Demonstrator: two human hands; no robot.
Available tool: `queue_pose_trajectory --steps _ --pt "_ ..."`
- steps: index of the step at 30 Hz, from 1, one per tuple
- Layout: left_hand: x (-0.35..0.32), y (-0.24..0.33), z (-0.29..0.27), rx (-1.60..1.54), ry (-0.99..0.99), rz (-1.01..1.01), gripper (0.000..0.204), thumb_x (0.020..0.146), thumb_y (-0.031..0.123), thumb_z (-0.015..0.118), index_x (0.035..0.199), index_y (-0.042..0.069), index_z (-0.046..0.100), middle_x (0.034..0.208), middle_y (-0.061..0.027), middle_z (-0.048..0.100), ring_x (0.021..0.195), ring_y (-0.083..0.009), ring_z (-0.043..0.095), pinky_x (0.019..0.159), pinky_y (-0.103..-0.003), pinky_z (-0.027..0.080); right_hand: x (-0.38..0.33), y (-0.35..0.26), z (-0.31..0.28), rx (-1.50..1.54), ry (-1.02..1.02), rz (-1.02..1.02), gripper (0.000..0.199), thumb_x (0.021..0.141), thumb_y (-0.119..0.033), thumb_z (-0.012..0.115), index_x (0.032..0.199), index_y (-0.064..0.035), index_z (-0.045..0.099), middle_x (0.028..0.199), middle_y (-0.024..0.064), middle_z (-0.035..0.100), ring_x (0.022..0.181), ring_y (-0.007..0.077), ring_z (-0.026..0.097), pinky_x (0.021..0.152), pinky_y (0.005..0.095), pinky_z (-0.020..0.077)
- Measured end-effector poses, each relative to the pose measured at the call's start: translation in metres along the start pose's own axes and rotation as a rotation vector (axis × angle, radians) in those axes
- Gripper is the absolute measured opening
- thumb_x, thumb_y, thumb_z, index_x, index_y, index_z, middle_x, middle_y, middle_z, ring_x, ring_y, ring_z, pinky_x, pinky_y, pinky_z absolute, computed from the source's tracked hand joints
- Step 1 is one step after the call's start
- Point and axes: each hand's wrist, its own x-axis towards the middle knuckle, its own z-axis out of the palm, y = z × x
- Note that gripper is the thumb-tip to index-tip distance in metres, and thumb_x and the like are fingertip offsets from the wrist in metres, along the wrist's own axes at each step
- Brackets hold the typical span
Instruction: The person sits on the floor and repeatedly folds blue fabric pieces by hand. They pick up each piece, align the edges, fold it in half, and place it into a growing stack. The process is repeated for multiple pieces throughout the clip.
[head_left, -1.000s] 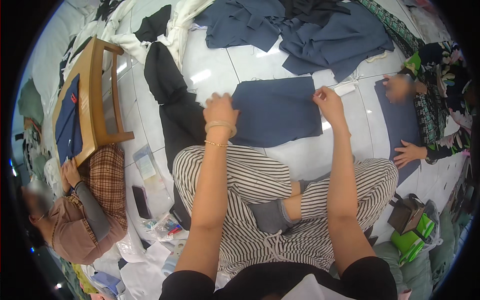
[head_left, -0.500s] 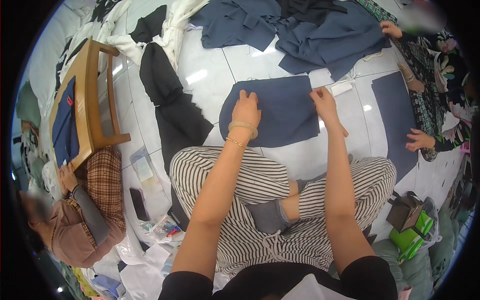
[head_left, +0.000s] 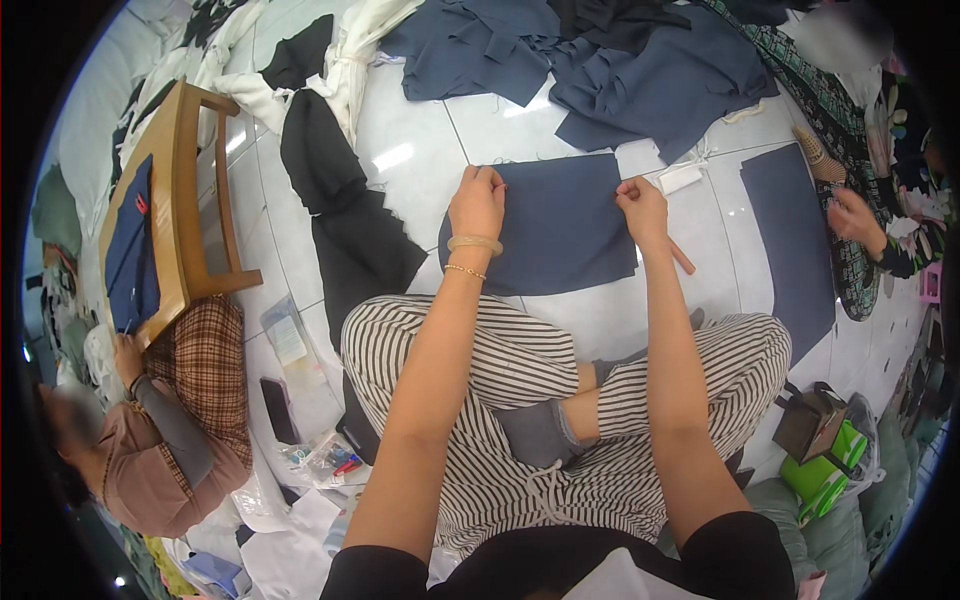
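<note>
A navy blue rectangular fabric piece [head_left: 555, 225] lies flat on the white tiled floor in front of my crossed legs in striped trousers. My left hand [head_left: 478, 200] pinches its far left corner, fingers closed on the cloth. At the far right corner my right hand [head_left: 643, 210] grips the edge the same way. A thin brown stick [head_left: 682, 258] lies on the floor just right of my right wrist, next to a small white block [head_left: 682, 179].
A heap of navy fabric [head_left: 620, 60] lies beyond. Black cloth [head_left: 340, 215] sprawls to the left beside a wooden stool [head_left: 190, 200]. One person sits at the lower left, another at the right by a navy panel [head_left: 790, 240]. A green box [head_left: 825, 465] stands lower right.
Both my hands have drawn closer to me while gripping the navy piece's far corners, and the piece now lies nearer my knees. The person at the right has pulled their hand back.
</note>
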Motion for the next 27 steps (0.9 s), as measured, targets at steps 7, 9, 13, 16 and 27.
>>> queue_pose_trajectory --steps 7,9,13,16,27 --pt "0.002 0.009 0.002 0.016 0.013 -0.041 0.007 0.089 0.011 0.066 0.090 0.007 0.060 0.066 -0.0078 0.064 0.061 -0.0280 0.064 0.059 -0.038 0.050 -0.001 -0.004 0.002 0.095 0.050 -0.030 0.012 0.086 0.000 0.062 0.095 -0.0027 0.069 0.081 0.0048 0.067 0.073 0.0142 0.061 0.071 0.0298 0.0495" --pt "0.004 0.003 0.005 -0.045 0.031 -0.034 0.008 0.090 0.010 0.065 0.093 0.006 0.059 0.066 -0.0092 0.067 0.060 -0.0276 0.066 0.058 -0.038 0.051 -0.002 -0.004 0.006 0.098 0.059 -0.044 0.015 0.087 0.001 0.061 0.098 -0.0028 0.070 0.082 0.0050 0.067 0.073 0.0142 0.061 0.072 0.0298 0.0497" --pt "0.004 0.002 0.007 -0.077 -0.016 -0.013 0.012 0.091 0.012 0.063 0.098 0.005 0.055 0.074 -0.0134 0.068 0.071 -0.0354 0.066 0.066 -0.045 0.051 -0.001 0.006 0.012 0.088 0.112 -0.094 0.018 0.089 0.001 0.060 0.102 -0.0023 0.071 0.086 0.0069 0.070 0.075 0.0165 0.064 0.074 0.0308 0.0510" --pt "0.002 0.006 0.003 -0.101 0.055 -0.063 0.019 0.091 0.011 0.063 0.107 0.005 0.055 0.078 -0.0129 0.069 0.073 -0.0356 0.066 0.069 -0.045 0.052 -0.001 0.007 0.012 0.013 0.117 -0.157 0.022 0.089 0.001 0.058 0.106 -0.0024 0.071 0.106 0.0112 0.068 0.086 0.0219 0.066 0.079 0.0325 0.0518" --pt "-0.062 0.039 -0.005 0.284 -0.221 0.057 0.046 0.075 0.009 0.077 0.117 0.009 0.057 0.119 -0.0147 0.051 0.109 -0.0362 0.053 0.084 -0.046 0.052 -0.026 -0.021 0.029 -0.285 -0.034 -0.542 0.039 0.083 -0.007 0.069 0.122 -0.0070 0.064 0.143 0.0178 0.048 0.131 0.0374 0.045 0.107 0.0429 0.0396"
